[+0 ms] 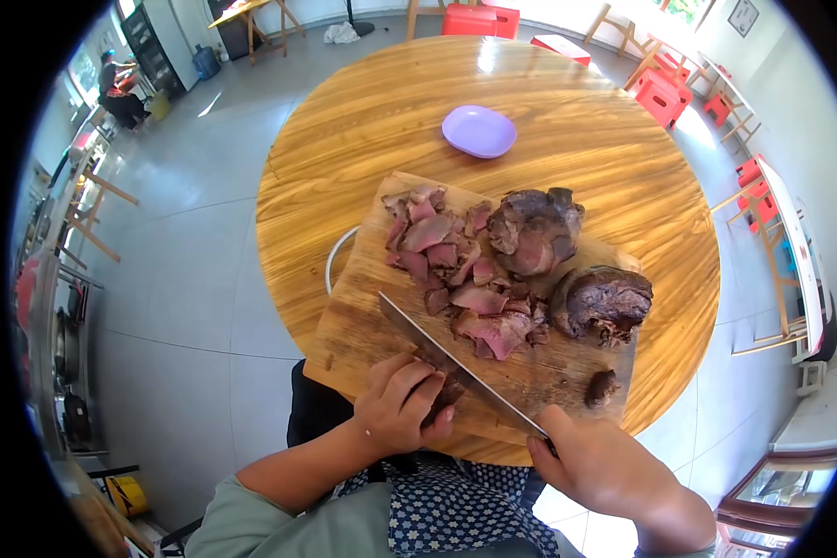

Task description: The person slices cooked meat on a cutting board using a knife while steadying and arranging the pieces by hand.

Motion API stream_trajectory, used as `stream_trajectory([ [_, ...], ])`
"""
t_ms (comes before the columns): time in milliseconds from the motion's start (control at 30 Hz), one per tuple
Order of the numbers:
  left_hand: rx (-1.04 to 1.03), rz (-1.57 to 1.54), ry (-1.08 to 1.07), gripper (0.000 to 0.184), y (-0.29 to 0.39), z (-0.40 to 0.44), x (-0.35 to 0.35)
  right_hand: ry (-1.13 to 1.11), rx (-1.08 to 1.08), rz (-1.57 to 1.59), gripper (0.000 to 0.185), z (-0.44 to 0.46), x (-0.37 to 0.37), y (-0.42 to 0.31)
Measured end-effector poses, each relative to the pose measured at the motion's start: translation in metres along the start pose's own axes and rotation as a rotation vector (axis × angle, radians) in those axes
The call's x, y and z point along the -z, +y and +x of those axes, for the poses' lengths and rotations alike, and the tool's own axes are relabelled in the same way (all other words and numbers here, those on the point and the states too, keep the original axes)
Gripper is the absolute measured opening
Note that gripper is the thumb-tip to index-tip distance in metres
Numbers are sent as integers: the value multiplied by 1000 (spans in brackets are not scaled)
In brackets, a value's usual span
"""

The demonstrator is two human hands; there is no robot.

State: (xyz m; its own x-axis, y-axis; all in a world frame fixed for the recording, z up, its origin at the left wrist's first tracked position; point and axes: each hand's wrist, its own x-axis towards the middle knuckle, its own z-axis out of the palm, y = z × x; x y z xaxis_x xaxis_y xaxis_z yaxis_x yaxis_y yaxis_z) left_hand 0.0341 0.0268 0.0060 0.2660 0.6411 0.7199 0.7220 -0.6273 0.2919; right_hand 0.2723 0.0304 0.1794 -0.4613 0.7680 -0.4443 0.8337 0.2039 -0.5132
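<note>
My right hand (591,460) is wrapped round the dark handle of a kitchen knife (465,369), whose long blade points up and left over the wooden cutting board (344,330). Curled fingers of my left hand (400,402) press on a dark piece of cooked meat (448,395) beside the blade, partly hidden by hand and knife. Beyond the blade lies a spread pile of pinkish meat slices (432,232). Two large dark chunks of meat, one at the back (536,231) and one at the right (603,302), rest on the board. A small dark scrap (602,388) sits near its right edge.
The board lies on a round wooden table (344,139), with a purple plate (479,131) farther back. A white loop (337,256) sticks out at the board's left. Red stools (660,96) stand beyond the table. Another person (121,91) is far off at the upper left.
</note>
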Motion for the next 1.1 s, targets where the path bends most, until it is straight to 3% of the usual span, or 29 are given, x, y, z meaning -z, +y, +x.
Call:
stream_trajectory([
  [433,15,-38,-66,39,-2,-4,3,-206,-48,-60,21,-19,11,3],
  [567,40,-43,-124,38,1,-6,5,-212,-90,94,24,-27,7,16],
  [733,61,-8,-165,36,-1,-13,3,-280,21,80,22,-6,6,23],
  [833,-34,89,-90,49,-1,-19,-3,-331,58,70,23,22,9,19],
  [933,-5,58,-104,48,0,-17,0,-279,33,119,12,45,12,7],
  [1000,66,-8,-110,35,-1,-13,2,-344,23,90,16,63,13,0],
  [1033,52,-1,-106,35,-1,-11,2,-403,9,66,20,67,11,0],
  [1100,84,-21,-99,36,-2,-7,2,-319,54,62,20,64,-1,7],
])
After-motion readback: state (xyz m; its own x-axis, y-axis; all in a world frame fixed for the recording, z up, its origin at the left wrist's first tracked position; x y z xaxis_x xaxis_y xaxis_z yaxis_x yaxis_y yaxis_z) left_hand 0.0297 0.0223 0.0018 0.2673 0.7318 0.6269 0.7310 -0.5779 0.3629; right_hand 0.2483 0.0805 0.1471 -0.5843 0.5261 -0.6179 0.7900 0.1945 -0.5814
